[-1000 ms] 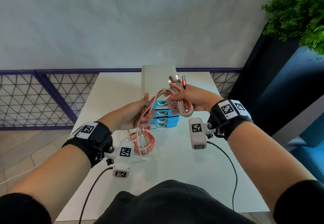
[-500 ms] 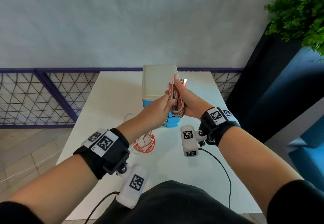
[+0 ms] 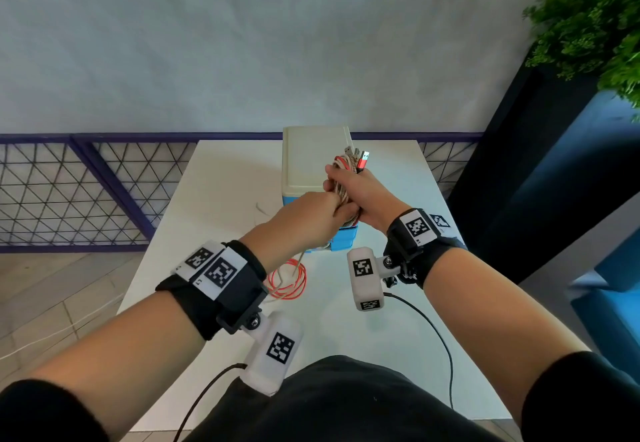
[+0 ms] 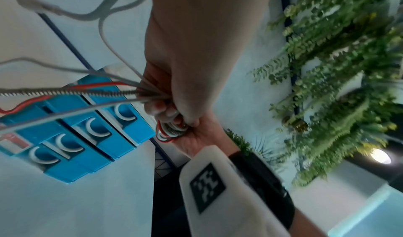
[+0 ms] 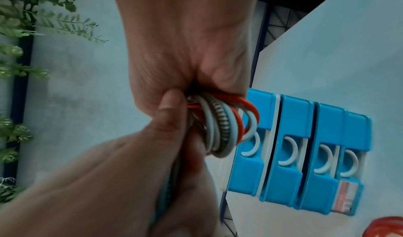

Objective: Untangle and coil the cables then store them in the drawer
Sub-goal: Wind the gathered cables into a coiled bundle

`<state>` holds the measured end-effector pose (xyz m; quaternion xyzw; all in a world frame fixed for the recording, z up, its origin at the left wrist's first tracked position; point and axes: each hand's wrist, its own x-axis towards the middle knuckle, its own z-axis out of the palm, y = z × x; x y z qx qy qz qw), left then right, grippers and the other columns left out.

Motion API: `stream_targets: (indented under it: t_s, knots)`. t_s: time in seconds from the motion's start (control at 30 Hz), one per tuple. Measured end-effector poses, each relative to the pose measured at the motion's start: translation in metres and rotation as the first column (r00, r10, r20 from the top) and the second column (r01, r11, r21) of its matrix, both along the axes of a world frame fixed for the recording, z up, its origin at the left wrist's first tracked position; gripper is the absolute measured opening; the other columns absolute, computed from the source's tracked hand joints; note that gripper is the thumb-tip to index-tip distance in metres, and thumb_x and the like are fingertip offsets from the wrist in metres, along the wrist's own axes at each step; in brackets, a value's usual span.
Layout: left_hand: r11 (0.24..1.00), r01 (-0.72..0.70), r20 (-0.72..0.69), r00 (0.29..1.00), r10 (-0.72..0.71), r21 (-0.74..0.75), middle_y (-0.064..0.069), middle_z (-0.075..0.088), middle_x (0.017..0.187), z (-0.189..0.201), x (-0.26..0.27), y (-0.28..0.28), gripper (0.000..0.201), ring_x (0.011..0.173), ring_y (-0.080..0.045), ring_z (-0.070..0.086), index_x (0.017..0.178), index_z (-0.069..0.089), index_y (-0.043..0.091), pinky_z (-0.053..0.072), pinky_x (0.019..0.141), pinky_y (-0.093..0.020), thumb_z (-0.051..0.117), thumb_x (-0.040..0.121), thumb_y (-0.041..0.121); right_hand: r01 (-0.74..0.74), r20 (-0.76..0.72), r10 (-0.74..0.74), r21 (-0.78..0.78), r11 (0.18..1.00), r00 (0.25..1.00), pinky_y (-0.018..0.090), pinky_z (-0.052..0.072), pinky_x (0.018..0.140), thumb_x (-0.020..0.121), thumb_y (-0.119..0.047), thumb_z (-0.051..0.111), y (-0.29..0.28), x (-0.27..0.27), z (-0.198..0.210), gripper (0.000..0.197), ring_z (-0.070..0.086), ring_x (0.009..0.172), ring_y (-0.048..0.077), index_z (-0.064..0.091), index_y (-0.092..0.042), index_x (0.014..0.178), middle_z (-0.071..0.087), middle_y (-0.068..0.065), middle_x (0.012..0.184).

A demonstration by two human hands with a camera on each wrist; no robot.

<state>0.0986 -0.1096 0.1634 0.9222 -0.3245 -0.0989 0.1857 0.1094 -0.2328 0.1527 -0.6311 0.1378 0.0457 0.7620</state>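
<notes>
My right hand [image 3: 356, 192] grips a coiled bundle of red, white and braided cables [image 3: 348, 171], its USB plugs [image 3: 360, 157] sticking up past the fingers. The coil's loops [image 5: 222, 125] bulge below that fist in the right wrist view. My left hand [image 3: 311, 216] presses against the right one and grips the cable strands [image 4: 104, 92] that trail from the bundle. The loose red and white cable [image 3: 289, 279] lies on the white table [image 3: 221, 185]. Behind my hands stands the blue drawer unit [image 5: 301, 154] with a cream top [image 3: 311, 154]; its drawers are closed.
A purple-framed mesh railing [image 3: 86, 192] runs behind the table. A dark planter with green foliage [image 3: 595, 22] stands at the right. Black camera leads [image 3: 433, 330] hang from both wrists over the table's near edge.
My left hand left the loose cable heap and rose to the right hand, bringing the strands up against the bundle. Both hands shifted a little farther over the drawer unit.
</notes>
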Motion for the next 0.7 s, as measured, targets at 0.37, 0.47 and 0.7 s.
stream_targets:
  t_s: [0.37,0.47,0.7]
  knots:
    - [0.822,-0.172,-0.709,0.62,-0.338,-0.542,0.005,0.029,0.048,-0.018,-0.002,0.022,0.045,0.045,-0.012,0.033,0.064,0.045,0.015,0.049,0.07,-0.026,0.038,0.09,0.052,0.07,0.083,-0.151,0.605,0.793,0.985,0.031,0.059,0.067,0.101,-0.025,0.048,0.001,0.008,0.011,0.025,0.071,0.07,0.019,0.05,-0.012,0.079,0.069,0.009,0.077]
    - [0.801,-0.177,-0.68,0.649,-0.342,-0.572,0.005,0.031,0.046,-0.029,-0.004,0.026,0.043,0.039,-0.009,0.032,0.058,0.042,0.015,0.048,0.058,-0.021,0.045,0.086,0.048,0.131,0.05,-0.224,0.682,0.719,0.973,0.02,0.045,0.042,0.1,-0.025,0.05,0.001,0.01,0.016,0.033,0.045,0.039,0.006,0.044,-0.015,0.069,0.044,-0.005,0.049]
    - [0.872,-0.083,-0.65,0.701,-0.292,-0.482,0.005,0.038,0.047,-0.03,0.009,0.037,0.042,0.043,-0.012,0.044,0.069,0.048,0.009,0.051,0.068,-0.024,0.05,0.087,0.047,0.237,0.032,-0.315,0.589,0.773,0.948,0.018,0.034,0.036,0.098,-0.027,0.055,-0.006,0.011,0.015,0.037,0.031,0.034,0.004,0.042,-0.018,0.064,0.033,-0.008,0.044]
